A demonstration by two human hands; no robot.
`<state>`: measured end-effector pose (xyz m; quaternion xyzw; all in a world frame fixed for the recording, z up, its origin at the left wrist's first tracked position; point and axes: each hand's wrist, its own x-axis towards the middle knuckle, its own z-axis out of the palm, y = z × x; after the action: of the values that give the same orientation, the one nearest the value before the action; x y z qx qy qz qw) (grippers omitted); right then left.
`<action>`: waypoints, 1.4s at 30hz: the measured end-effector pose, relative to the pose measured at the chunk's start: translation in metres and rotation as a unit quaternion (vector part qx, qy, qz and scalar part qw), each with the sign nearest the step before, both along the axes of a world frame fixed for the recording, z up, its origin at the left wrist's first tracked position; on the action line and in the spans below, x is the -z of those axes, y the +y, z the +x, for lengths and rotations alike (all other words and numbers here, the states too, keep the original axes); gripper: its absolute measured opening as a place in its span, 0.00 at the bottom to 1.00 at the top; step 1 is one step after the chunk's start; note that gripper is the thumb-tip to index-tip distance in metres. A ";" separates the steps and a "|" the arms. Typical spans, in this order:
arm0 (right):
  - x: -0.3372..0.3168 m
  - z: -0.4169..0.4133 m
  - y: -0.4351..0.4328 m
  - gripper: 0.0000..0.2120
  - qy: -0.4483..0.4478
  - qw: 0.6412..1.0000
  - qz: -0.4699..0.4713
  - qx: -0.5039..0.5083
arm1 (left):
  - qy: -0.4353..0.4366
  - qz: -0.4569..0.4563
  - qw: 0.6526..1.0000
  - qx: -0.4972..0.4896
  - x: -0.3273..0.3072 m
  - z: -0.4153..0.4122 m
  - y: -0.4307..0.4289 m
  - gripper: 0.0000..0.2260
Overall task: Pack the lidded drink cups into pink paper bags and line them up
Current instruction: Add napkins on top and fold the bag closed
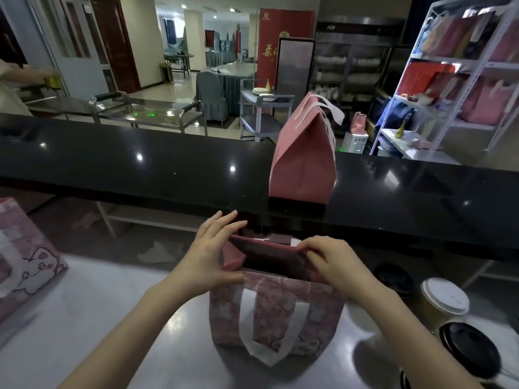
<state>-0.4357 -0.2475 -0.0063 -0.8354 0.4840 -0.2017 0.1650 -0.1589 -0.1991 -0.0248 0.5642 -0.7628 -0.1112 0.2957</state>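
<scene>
A pink patterned paper bag (276, 313) with white handles stands on the steel worktop (112, 318) in front of me, its mouth open and dark inside. My left hand (213, 254) pinches the left side of the bag's rim, fingers stretched along it. My right hand (334, 262) grips the right side of the rim. A closed pink bag (304, 161) stands on the black counter (140, 169) behind. At the right are a white-lidded cup (443, 301) and a black-lidded cup (471, 352).
Another pink bag with a cat print (25, 262) lies at the left edge of the worktop. The raised black counter runs across the far side. Beyond it stand steel trolleys (151, 113) and a shelf rack (455, 80) with bags.
</scene>
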 end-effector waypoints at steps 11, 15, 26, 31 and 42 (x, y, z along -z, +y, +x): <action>-0.022 -0.022 0.038 0.20 0.053 0.987 0.142 -0.054 | -0.004 -0.013 0.999 -0.050 0.009 -0.008 0.011 0.15; -0.012 -0.026 0.048 0.24 0.086 0.992 0.080 -0.040 | 0.016 -0.030 0.996 -0.077 0.017 -0.013 0.016 0.12; 0.030 -0.025 0.056 0.14 0.060 0.988 -0.131 0.052 | 0.025 -0.013 0.999 -0.044 0.021 0.005 0.018 0.14; 0.024 -0.026 0.053 0.10 0.083 0.993 -0.085 0.011 | -0.007 -0.010 1.000 -0.023 0.021 0.005 0.022 0.08; 0.016 0.003 0.052 0.11 0.008 0.998 -0.056 0.033 | -0.022 -0.047 0.998 -0.039 0.028 -0.016 0.021 0.05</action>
<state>-0.4331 -0.1950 -0.0227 -0.8285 0.5006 -0.2269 0.1071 -0.1751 -0.1785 -0.0525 0.5816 -0.7507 -0.0514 0.3092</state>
